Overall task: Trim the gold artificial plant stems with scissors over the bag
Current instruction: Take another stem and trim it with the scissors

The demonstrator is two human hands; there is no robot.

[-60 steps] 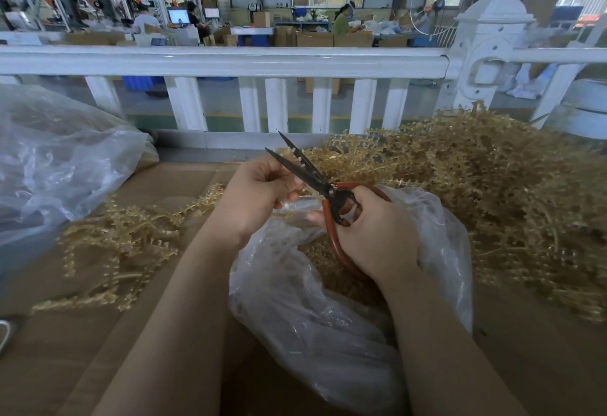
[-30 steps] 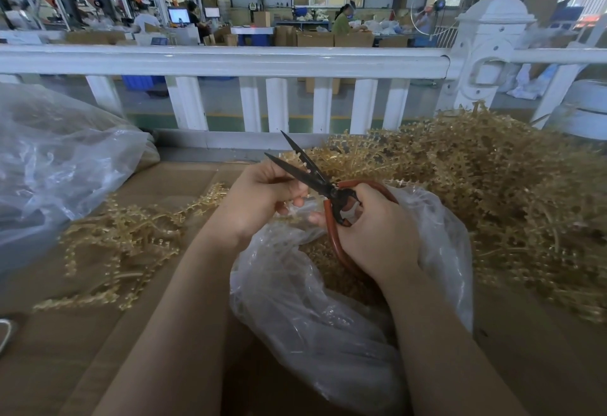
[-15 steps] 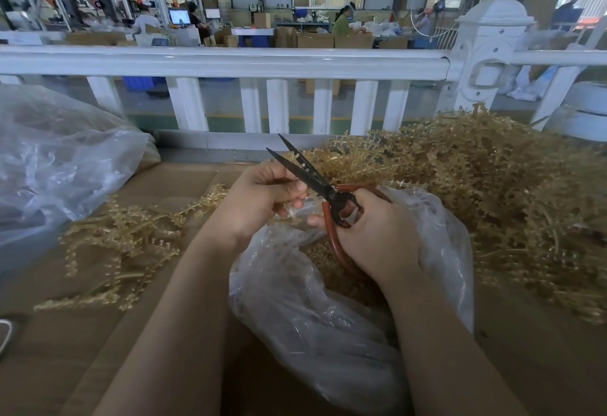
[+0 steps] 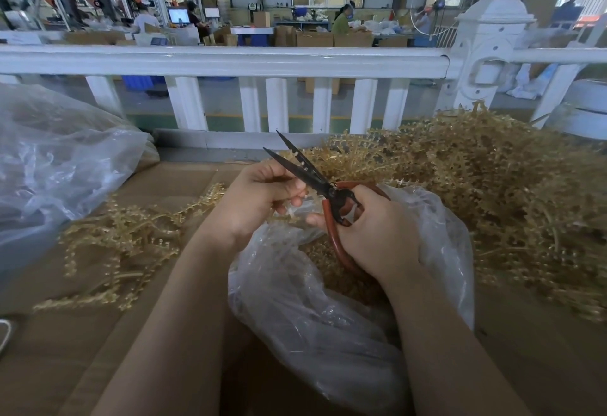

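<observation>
Gold stems: small trimmed heap (image 4: 124, 244) left, large pile (image 4: 492, 192) apparently untrimmed. Left hand (image 4: 259, 198) fingers pinch one stem; right hand (image 4: 377, 228) grips open scissors (image 4: 315, 179) over clear bag (image 4: 315, 317).

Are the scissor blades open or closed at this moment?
Open. The two dark blades of the scissors spread in a V, tips clearly apart, above the left hand. The right hand grips the red handles.
</observation>
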